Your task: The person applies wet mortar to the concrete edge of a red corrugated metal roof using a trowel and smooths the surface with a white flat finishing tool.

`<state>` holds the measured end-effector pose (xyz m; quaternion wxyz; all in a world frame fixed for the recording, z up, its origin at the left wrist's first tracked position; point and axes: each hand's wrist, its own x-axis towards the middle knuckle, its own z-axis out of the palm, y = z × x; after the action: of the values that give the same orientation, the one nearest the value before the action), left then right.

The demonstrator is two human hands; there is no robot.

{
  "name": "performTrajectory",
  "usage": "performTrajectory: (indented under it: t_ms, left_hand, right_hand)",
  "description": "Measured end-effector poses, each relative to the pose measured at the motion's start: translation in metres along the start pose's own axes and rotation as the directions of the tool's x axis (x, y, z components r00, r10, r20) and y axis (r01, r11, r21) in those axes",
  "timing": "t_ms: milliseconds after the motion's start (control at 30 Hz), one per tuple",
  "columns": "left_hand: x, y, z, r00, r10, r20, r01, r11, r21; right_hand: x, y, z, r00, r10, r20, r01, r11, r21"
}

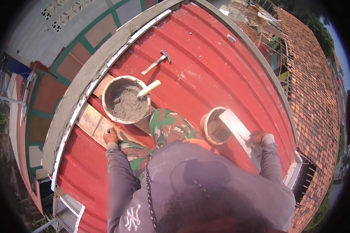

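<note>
My right hand [260,138] grips a long pale flat float [232,122], its upper end over a bucket of cloudy water [212,132]. My left hand [110,136], fingers curled, is by my knee over a worn wooden plank [92,126]; whatever it may hold is hidden. Above the plank stands a bucket of grey wet mortar [125,106] with a pale-handled tool [147,89] sticking out of it. A claw hammer [155,64] lies farther up on the red corrugated roof [206,77].
A band of grey mortar with a white edge strip [83,79] borders the roof's left side. A grey ledge [272,79] runs along the right. Beyond lie a tiled roof [311,97] and a pale wall [39,31] with green-framed panels.
</note>
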<state>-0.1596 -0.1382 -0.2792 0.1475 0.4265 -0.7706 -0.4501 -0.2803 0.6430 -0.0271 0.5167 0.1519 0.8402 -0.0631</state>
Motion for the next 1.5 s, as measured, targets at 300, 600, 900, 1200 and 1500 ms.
performTrajectory:
  t_ms: [300, 600, 900, 1200, 1500]
  left_hand:
    - [-0.011, 0.021, -0.001, 0.998, -0.065, -0.013, 0.065, 0.998, 0.015]
    - [-0.016, 0.023, 0.002, 0.997, -0.05, -0.053, 0.049, 0.998, -0.027]
    - [-0.03, -0.01, -0.057, 0.953, -0.3, -0.036, 0.291, 0.877, 0.382]
    - [-0.106, 0.054, -0.067, 0.932, -0.363, 0.007, 0.319, 0.827, 0.463]
    - [-0.066, 0.07, -0.034, 0.903, -0.42, 0.09, 0.361, 0.856, 0.37]
  right_hand:
    - [0.017, -0.043, -0.027, 0.873, -0.35, -0.338, 0.399, 0.913, 0.084]
    - [0.087, -0.221, -0.036, 0.587, -0.43, -0.686, 0.697, 0.699, 0.159]
    - [0.212, -0.385, -0.075, 0.558, -0.203, -0.805, 0.611, 0.756, 0.233]
    - [0.356, -0.409, -0.023, 0.775, -0.113, -0.621, 0.42, 0.827, 0.374]
    - [0.447, -0.363, -0.091, 0.665, -0.205, -0.718, 0.593, 0.729, 0.341]
